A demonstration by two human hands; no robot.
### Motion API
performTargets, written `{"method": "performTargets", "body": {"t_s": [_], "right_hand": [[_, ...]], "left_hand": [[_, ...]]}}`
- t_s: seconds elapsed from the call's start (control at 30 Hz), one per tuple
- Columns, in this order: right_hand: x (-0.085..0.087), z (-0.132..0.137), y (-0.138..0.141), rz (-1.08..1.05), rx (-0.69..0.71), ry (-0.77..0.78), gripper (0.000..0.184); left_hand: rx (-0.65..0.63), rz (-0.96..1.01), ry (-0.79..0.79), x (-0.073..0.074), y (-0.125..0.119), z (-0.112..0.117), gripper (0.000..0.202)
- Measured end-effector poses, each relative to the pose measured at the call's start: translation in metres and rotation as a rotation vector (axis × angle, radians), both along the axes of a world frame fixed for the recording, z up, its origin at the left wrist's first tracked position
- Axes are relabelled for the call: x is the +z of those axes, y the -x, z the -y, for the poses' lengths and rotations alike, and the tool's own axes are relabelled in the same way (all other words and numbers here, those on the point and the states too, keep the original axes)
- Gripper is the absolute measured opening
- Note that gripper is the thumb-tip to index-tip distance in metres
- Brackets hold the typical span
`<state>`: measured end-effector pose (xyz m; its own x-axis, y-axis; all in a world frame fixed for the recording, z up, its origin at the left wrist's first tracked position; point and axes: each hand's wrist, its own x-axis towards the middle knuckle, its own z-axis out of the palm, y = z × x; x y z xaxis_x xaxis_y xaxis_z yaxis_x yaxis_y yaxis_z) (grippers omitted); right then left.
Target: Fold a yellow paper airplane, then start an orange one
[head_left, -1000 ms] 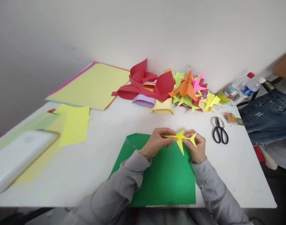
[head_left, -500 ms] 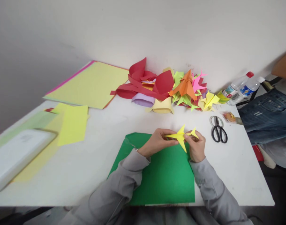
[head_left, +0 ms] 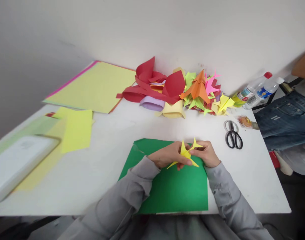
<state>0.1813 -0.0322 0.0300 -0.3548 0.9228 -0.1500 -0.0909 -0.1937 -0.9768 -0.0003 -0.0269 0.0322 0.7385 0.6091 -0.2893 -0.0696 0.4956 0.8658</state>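
A yellow paper plane (head_left: 185, 153), folded with pointed wings and a forked tail, is held up between both hands over a green sheet (head_left: 177, 190). My left hand (head_left: 168, 154) is closed on its body, thumb on the near side. At the tail end, my right hand (head_left: 206, 154) pinches the paper between thumb and fingers. The plane's nose points down to the left, and part of its body is hidden behind my left fingers.
Black-handled scissors (head_left: 233, 135) lie to the right. Behind are folded paper planes (head_left: 198, 88), red paper shapes (head_left: 174, 87) and two plastic bottles (head_left: 264, 91). Yellow paper (head_left: 77, 130) and a white box (head_left: 25, 160) lie left. A person in jeans (head_left: 287, 116) is at the right edge.
The yellow paper plane has been turned so its nose points down-left rather than straight left. My left hand has shifted right along it, closer to my right hand.
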Motion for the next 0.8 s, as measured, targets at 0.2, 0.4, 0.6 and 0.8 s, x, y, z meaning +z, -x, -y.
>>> {"method": "performTargets", "body": {"t_s": [0.2,0.4,0.6,0.8], "right_hand": [[-0.007,-0.002,0.006,0.023,-0.044,-0.024,0.029],[-0.017,-0.002,0.007,0.009,-0.235,-0.110,0.032],[-0.012,0.007,0.001,0.021,-0.328,-0.230,0.025],[-0.009,0.012,0.006,0.149,-0.344,-0.227,0.026]], "left_hand": [[-0.002,0.014,0.066,0.001,-0.009,0.009,0.035],[0.249,0.087,0.085,0.005,-0.016,0.011,0.043],[0.540,0.037,0.088,-0.002,-0.022,0.010,0.051],[0.626,0.006,0.063,-0.004,-0.024,0.012,0.049]]}}
